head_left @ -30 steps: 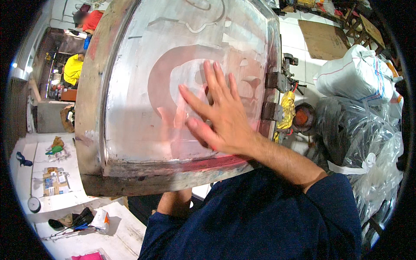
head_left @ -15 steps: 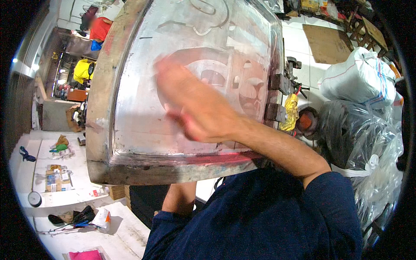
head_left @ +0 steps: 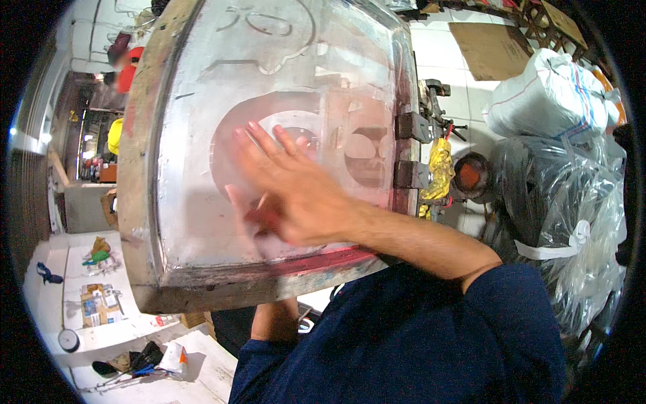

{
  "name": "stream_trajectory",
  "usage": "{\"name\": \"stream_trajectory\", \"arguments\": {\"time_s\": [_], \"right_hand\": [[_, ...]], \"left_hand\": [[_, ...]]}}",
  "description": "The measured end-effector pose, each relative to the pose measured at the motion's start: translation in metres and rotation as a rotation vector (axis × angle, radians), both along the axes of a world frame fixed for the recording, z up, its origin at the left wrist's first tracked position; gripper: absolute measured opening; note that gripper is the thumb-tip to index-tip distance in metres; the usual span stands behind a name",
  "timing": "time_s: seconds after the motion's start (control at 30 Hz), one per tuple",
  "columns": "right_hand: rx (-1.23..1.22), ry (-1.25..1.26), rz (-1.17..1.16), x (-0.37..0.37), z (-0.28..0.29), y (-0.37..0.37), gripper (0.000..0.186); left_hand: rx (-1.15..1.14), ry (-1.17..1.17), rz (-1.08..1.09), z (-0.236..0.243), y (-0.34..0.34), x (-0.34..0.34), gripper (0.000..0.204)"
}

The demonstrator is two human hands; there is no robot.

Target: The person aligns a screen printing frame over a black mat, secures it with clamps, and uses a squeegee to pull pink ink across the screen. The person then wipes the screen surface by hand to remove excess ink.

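A large wooden-framed printing screen (head_left: 192,232) tilts in front of me, its pale, shiny mesh marked with rounded stencil shapes. Over a grey-brown curved shape on the mesh, my right hand (head_left: 286,185) is open, palm down with fingers spread and blurred at the tips. Whether the palm touches the mesh cannot be made out. A dark red patch shows beneath the thumb side; it may be a reflection or shadow. My left forearm runs up behind the frame's lower edge, and the frame hides my left hand.
Metal hinge clamps (head_left: 412,126) hold the screen's right side, with a crumpled yellow wrapping (head_left: 440,168) beside them. Farther right are a stuffed white sack (head_left: 548,101) and clear plastic bags (head_left: 538,202). Cardboard (head_left: 490,50) lies on the floor. Another person in red (head_left: 129,69) is at far left.
My right hand has turned from edge-on to palm down, its fingers spreading. The screen and surroundings have shifted left in view, and less of the person in red shows.
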State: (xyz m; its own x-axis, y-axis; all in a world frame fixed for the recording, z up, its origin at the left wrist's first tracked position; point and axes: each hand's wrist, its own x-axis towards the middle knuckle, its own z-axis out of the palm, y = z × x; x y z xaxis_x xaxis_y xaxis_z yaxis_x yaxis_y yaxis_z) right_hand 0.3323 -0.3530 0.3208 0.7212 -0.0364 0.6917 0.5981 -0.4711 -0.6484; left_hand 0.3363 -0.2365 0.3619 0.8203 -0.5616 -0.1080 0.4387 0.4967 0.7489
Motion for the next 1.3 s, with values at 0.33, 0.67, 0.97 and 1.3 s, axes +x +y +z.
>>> {"name": "stream_trajectory", "arguments": {"time_s": [0.33, 0.67, 0.97, 1.3], "right_hand": [[-0.037, 0.532, -0.159, -0.047, -0.034, -0.044, 0.081], [-0.148, 0.296, -0.148, -0.041, -0.036, -0.041, 0.076], [-0.027, -0.015, -0.091, -0.006, -0.007, -0.025, 0.074], [-0.207, 0.377, -0.286, -0.055, -0.03, -0.052, 0.07]], "left_hand": [[-0.038, 0.025, 0.03, 0.002, -0.003, -0.004, 0.09], [0.27, -0.135, 0.348, -0.001, 0.011, -0.001, 0.077], [0.246, -0.113, 0.228, -0.013, -0.001, 0.015, 0.072], [0.339, -0.312, 0.211, -0.03, -0.004, 0.015, 0.068]]}}
